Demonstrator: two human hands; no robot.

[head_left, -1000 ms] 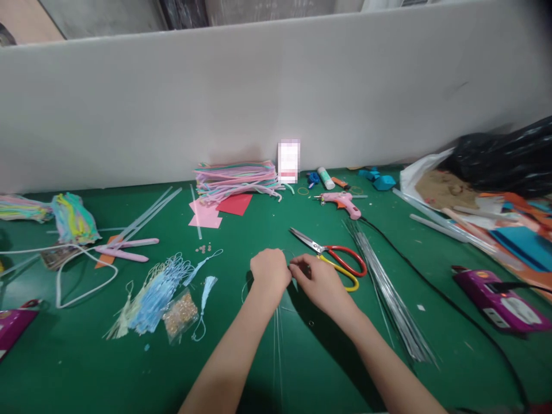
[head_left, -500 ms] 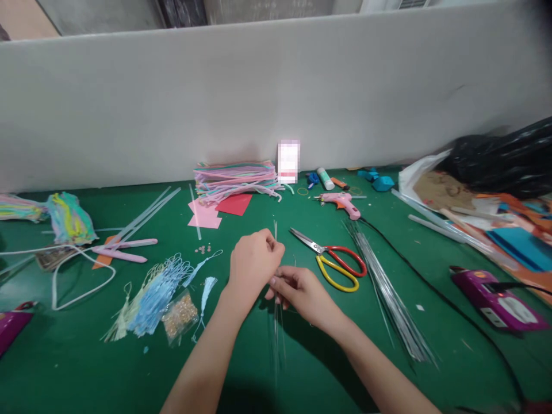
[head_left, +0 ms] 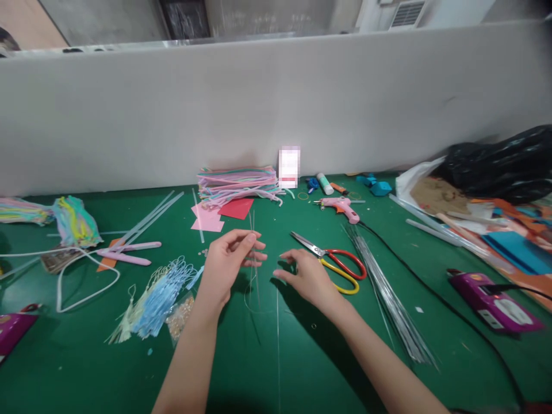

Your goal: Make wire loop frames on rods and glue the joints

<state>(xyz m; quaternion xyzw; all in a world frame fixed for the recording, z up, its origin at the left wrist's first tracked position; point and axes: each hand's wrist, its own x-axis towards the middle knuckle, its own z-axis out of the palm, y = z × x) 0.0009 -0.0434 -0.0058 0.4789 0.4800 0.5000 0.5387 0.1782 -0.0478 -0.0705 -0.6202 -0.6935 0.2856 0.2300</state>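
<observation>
Wires (head_left: 257, 283) pinched in left hand (head_left: 228, 261); right hand (head_left: 307, 278) beside scissors (head_left: 319, 252), thumb and bent fingers apart.

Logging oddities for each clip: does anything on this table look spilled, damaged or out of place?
Nothing looks plainly damaged or spilled. A small ring lies on its own near the right hand, and a blue scrap sits apart from the blue tassels; both look stray, though possibly just leftovers.

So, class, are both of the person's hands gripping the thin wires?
No, only the left hand holds the thin wires, while the open right hand is apart from them.
</observation>
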